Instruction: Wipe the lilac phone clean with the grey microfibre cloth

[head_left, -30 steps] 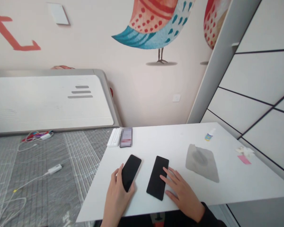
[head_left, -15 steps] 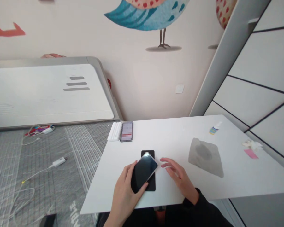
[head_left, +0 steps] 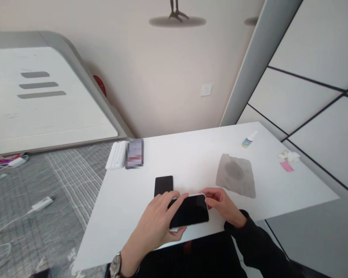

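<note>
A smartphone (head_left: 190, 211) with a dark screen lies sideways in my left hand (head_left: 159, 216), whose fingers and thumb grip its left end by the long edges. At the opposite end, my right hand (head_left: 222, 203) pinches the phone's upper right corner between thumb and fingers. Partly behind my left fingers, a flat black rectangular object (head_left: 163, 184) rests on the white table (head_left: 116, 216). Right of my hands, a grey cloth (head_left: 236, 175) is spread out on the tabletop.
Toward the far left corner sit a white case-like object (head_left: 116, 155) and another phone (head_left: 134, 153) with a blurred screen. A small spray bottle (head_left: 248, 140), crumpled white tissue (head_left: 290, 156) and a pink slip (head_left: 286, 166) lie at the right. A charger (head_left: 42, 204) with cable is on the bed.
The phone has turned from a slant to sideways and moved right, off the black object. My right hand has closed on its corner. The view has shifted down and right.
</note>
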Motion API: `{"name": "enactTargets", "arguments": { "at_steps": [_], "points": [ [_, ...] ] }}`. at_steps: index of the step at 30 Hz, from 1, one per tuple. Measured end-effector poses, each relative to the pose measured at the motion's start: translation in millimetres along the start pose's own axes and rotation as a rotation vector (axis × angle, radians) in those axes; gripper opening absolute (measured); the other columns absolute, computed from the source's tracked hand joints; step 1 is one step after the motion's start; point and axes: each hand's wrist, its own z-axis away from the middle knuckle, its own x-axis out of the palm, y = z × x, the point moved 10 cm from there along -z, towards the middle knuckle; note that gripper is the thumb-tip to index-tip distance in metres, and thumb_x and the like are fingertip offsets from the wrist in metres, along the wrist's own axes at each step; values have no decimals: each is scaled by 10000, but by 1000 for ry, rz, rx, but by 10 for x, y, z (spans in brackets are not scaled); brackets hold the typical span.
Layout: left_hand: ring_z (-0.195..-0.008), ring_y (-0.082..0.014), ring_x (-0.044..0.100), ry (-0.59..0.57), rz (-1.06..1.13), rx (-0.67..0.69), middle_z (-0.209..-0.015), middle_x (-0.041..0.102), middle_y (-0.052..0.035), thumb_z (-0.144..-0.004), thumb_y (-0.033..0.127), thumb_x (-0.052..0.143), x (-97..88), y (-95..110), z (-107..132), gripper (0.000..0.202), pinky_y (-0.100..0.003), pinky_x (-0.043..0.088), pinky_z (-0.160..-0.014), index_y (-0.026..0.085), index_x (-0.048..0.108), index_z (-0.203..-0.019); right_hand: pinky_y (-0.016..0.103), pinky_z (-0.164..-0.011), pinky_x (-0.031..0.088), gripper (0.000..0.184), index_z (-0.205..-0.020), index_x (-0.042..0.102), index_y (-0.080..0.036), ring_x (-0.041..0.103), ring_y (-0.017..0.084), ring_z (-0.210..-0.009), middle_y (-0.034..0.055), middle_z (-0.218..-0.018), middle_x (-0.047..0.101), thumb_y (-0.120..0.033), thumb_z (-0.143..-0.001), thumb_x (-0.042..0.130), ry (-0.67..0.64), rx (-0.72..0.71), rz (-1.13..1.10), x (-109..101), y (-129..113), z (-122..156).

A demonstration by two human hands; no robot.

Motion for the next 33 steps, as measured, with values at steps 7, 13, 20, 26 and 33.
{"name": "enactTargets", "arguments": {
  "at_steps": [7,13,20,26,33],
  "points": [
    [-1065,-305,689,-66,-37,102,-1295,671,-123,-776,242,723,58,27,-203,797,-445,591,-895,195,445,-1522,335,-749,607,261,-1097,688,-154,692,160,-819,25,-989,707,-401,-1017,701,31,4,-24,-106,-87,6],
    [-1059,-310,700,-76,-35,169,-1304,675,-134,-786,241,689,62,40,-264,781,-451,596,-898,184,440,-1524,339,-759,602,245,-1056,694,-151,689,160,-812,14,-955,703,-392,-1012,709,55,10,-37,-85,-156,35],
    [-1097,-307,701,-103,-16,174,-1341,673,-121,-765,247,719,-28,34,-195,821,-448,595,-922,220,427,-1532,337,-752,603,257,-1090,691,-153,688,151,-780,10,-939,706,-397,-1012,710,-45,22,-114,60,-156,77],
    [-1143,-281,687,-140,6,171,-1364,659,-88,-710,251,765,-122,88,-53,871,-426,577,-987,259,438,-1517,379,-815,618,350,-1156,698,-158,725,175,-843,36,-1010,746,-444,-965,765,-188,35,-183,227,-231,212],
    [-1140,-271,682,-145,-16,198,-1344,661,-88,-721,241,726,-309,313,66,835,-406,575,-967,260,433,-1503,358,-786,605,372,-1106,707,-154,721,164,-799,36,-970,760,-477,-938,780,-236,18,-148,371,-383,321]
  ]
}}
